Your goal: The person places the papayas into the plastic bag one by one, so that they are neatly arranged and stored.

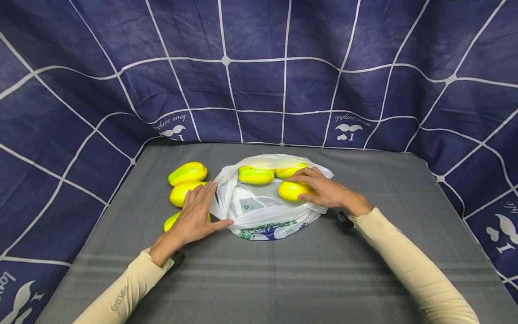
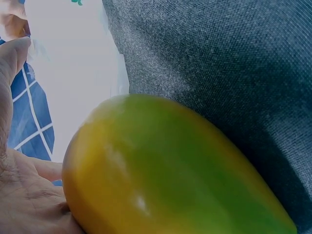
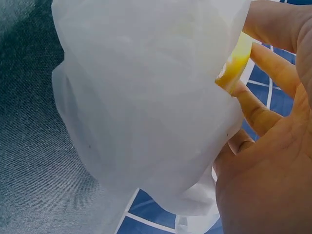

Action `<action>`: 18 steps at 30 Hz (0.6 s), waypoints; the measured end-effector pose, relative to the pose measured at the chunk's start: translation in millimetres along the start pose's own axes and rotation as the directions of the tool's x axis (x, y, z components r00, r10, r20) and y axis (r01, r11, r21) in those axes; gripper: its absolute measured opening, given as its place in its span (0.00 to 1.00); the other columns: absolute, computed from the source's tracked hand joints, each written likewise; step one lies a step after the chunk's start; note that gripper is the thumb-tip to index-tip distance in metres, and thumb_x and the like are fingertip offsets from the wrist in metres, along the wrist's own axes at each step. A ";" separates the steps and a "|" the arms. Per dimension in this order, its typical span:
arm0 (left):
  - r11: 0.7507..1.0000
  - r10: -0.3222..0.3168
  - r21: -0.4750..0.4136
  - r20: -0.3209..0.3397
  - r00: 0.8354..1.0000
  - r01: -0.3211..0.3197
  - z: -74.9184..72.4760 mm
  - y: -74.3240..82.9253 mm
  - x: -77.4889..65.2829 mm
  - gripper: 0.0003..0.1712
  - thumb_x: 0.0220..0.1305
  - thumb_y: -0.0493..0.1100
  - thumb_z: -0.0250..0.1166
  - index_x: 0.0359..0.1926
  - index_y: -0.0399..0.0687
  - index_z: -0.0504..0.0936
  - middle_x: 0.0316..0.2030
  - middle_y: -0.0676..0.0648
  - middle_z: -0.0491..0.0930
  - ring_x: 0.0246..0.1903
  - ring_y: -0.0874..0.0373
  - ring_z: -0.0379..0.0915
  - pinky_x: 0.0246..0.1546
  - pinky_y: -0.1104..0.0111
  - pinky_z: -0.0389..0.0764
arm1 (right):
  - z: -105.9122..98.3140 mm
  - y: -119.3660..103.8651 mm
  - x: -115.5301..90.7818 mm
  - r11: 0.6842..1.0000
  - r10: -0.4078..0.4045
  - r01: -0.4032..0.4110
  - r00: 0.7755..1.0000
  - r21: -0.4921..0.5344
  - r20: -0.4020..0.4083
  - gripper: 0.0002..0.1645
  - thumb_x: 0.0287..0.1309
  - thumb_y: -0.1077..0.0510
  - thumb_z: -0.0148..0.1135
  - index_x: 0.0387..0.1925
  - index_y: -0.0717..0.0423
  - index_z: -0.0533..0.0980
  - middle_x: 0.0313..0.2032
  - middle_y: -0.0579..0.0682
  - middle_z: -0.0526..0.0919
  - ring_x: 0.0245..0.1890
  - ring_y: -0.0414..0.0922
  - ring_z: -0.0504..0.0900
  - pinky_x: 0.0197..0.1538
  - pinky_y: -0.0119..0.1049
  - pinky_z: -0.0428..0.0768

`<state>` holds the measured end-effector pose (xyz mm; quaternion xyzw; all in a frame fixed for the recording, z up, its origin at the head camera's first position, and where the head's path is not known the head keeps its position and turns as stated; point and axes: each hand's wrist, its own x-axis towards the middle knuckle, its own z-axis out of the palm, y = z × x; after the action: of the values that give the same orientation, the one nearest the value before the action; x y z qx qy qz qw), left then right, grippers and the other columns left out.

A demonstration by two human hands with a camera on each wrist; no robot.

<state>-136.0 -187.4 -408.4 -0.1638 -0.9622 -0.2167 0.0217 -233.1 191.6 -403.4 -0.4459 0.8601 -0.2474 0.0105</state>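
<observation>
A white plastic bag (image 1: 259, 220) with green and blue print lies with its mouth spread wide. My right hand (image 1: 329, 191) grips a yellow mango (image 1: 293, 191) at the right side of the bag's mouth; in the right wrist view the bag hides most of that mango (image 3: 236, 66). Two more mangoes, one yellow-green (image 1: 256, 175) and one yellow (image 1: 290, 171), sit inside along the far rim. At the bag's left edge my left hand (image 1: 194, 218) reaches with extended fingers, thumb near the front rim. Below its palm, a green-yellow mango (image 2: 165, 165) shows large in the left wrist view.
Left of the bag, a yellow-green mango (image 1: 188, 173) and a yellow mango (image 1: 184, 193) lie on the grey cloth (image 1: 267, 283), with another mango (image 1: 171, 221) partly under the left hand. Blue gridded fabric (image 1: 259, 85) rises behind and at both sides.
</observation>
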 end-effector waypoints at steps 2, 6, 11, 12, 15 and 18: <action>1.000 0.001 0.000 0.000 1.000 -0.001 0.2 0.2 0.0 0.63 0.52 0.63 0.74 0.76 0.33 0.53 0.75 0.31 0.54 0.74 0.31 0.47 0.72 0.36 0.43 | -1.0 -1.5 0.2 1.000 0.005 -0.005 1.000 0.002 -0.002 0.33 0.57 0.60 0.70 0.65 0.57 0.74 0.61 0.56 0.76 0.62 0.55 0.69 0.65 0.50 0.63; 1.000 0.003 0.000 0.001 1.000 -0.003 0.3 0.7 0.0 0.63 0.52 0.63 0.74 0.76 0.33 0.53 0.75 0.31 0.54 0.73 0.31 0.47 0.72 0.36 0.43 | -5.7 -6.2 -0.2 1.000 0.024 -0.024 0.999 0.006 -0.026 0.32 0.58 0.60 0.70 0.65 0.56 0.74 0.61 0.56 0.76 0.63 0.55 0.69 0.66 0.52 0.63; 1.000 0.003 0.000 0.002 1.000 -0.003 0.0 1.2 0.4 0.63 0.53 0.63 0.74 0.76 0.33 0.53 0.75 0.31 0.54 0.74 0.32 0.47 0.72 0.36 0.43 | -16.6 -12.7 -5.7 0.997 0.055 -0.051 0.995 0.051 -0.089 0.33 0.59 0.59 0.70 0.66 0.55 0.73 0.63 0.54 0.74 0.65 0.54 0.68 0.67 0.55 0.64; 1.000 0.002 -0.001 0.002 1.000 -0.002 0.0 1.2 0.4 0.63 0.53 0.63 0.74 0.76 0.33 0.53 0.75 0.31 0.54 0.74 0.32 0.47 0.72 0.36 0.43 | -19.0 -13.3 -7.9 0.996 0.063 -0.056 0.992 0.067 -0.112 0.33 0.59 0.59 0.70 0.66 0.55 0.73 0.64 0.54 0.74 0.65 0.54 0.67 0.67 0.56 0.64; 1.000 0.003 -0.001 0.001 1.000 -0.003 0.1 1.2 0.0 0.63 0.53 0.63 0.74 0.76 0.33 0.53 0.75 0.31 0.54 0.73 0.32 0.47 0.72 0.37 0.43 | -25.0 -12.7 -16.7 0.990 0.101 -0.080 0.978 0.118 -0.185 0.35 0.57 0.60 0.73 0.66 0.53 0.72 0.66 0.53 0.72 0.67 0.53 0.66 0.66 0.57 0.64; 1.000 0.008 0.001 -0.004 1.000 -0.008 0.3 0.9 -0.4 0.63 0.53 0.63 0.74 0.76 0.33 0.53 0.74 0.31 0.55 0.73 0.32 0.48 0.72 0.37 0.44 | -28.5 -8.8 -27.7 0.980 0.154 -0.113 0.954 0.166 -0.256 0.38 0.54 0.60 0.75 0.67 0.49 0.73 0.67 0.50 0.72 0.69 0.49 0.65 0.68 0.56 0.62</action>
<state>-135.3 -186.6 -408.3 -0.1671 -0.9616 -0.2164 0.0245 -216.5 220.7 -380.2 -0.3469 0.8608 -0.3681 -0.0557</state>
